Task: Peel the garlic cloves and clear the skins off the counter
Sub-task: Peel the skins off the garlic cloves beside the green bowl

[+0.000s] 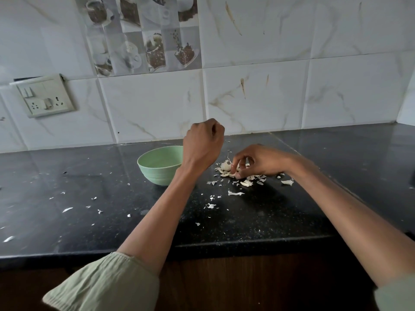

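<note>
Here, on the black counter (224,223), a heap of pale garlic skins (238,176) lies toward the back edge, right of the middle, with smaller flakes scattered forward and leftward across the dark surface as far as the left edge. The right hand (258,161) reaches down onto the heap with curled fingers (234,168) pinching into the skins, the fingertips touching the pile. The left hand (203,142) is raised above the counter, closed into a fist with the back of the hand toward the camera; whether anything is held inside it cannot be told. Just to the left of that wrist, a light green bowl (157,167) stands upright on the counter, near the back edge and just beside the heap of skins; its inside shows nothing distinct. Behind the counter rises a white marbled tile wall (292,86), with a switch and socket plate (43,95) fixed at its left side. Pale green sleeves (101,283) cover the upper forearms.
</note>
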Demonstrator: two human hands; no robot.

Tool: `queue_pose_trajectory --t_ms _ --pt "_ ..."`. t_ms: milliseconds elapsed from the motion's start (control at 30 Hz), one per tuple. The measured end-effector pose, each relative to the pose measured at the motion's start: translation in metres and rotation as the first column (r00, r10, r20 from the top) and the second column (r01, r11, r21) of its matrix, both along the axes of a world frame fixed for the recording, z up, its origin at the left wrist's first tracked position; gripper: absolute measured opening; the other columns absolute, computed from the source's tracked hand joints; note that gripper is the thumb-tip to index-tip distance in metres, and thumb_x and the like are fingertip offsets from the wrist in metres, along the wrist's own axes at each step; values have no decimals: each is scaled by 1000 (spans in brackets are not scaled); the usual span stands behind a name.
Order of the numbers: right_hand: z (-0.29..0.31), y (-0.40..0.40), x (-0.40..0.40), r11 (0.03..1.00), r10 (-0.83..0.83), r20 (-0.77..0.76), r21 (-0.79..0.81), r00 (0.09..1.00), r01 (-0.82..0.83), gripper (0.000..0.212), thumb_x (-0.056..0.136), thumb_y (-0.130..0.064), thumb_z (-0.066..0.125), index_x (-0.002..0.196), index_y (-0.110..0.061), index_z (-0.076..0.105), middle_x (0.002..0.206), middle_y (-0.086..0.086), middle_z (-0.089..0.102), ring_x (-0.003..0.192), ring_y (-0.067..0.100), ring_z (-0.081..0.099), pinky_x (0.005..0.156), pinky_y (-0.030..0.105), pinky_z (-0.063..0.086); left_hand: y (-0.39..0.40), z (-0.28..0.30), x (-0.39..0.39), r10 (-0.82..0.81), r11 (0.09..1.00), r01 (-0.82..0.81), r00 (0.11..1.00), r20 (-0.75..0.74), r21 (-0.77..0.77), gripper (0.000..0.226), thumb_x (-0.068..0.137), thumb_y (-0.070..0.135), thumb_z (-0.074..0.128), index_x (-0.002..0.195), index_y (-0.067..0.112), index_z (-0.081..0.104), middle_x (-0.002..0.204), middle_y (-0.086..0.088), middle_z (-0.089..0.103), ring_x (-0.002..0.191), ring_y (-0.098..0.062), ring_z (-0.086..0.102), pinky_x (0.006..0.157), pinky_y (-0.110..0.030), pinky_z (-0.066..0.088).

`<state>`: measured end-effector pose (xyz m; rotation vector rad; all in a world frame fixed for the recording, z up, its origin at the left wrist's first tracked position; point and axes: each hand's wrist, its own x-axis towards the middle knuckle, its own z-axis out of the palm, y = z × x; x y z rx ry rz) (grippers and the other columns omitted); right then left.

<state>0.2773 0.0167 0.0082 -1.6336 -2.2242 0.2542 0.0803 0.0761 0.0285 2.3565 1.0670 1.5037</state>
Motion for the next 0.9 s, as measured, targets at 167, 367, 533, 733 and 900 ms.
queue_pose_trajectory --t_ms 167,367,533,733,900 --pt "0 -1 3 1000 -13 2 13 1000 13 16 86 -40 85 97 -30 79 81 -15 66 68 -9 57 60 11 36 -2 -13 10 -186 981 193 968 -170 25 7 98 26 64 97 27 71 80 15 69 75 -4 65 69 -37 58" --pt "-4 1 -2 998 -30 34 48 999 29 20 90 -48 78 87 -30 71 79 -15 62 67 -11 55 59 13 36 8 -26 16 -216 976 213 951 -220 -38 14 97 20 61 101 28 71 88 16 68 82 -8 65 75 -38 58" --pt "-7 4 -1 997 -36 46 74 998 33 18 93 -42 78 87 -26 73 77 -16 63 68 -8 54 59 15 34 8 -29 16 -238 969 224 960 -148 -106 20 100 17 53 103 27 70 85 12 71 81 -11 69 74 -37 58" --pt "-6 2 -4 998 -10 -79 62 997 15 26 82 -56 81 94 -33 75 86 -14 67 73 -8 58 64 10 38 13 -31 16 -267 933 262 964 16 -247 27 108 19 45 106 18 71 83 3 73 68 -11 72 63 -33 54" --pt "-12 6 -10 999 28 -43 31 999 -27 18 84 -50 85 93 -37 77 89 -11 70 73 -1 58 64 18 38 14 -34 18 -265 911 284 959 103 -298 36 112 40 40 110 17 69 86 3 72 80 -18 72 80 -49 60"
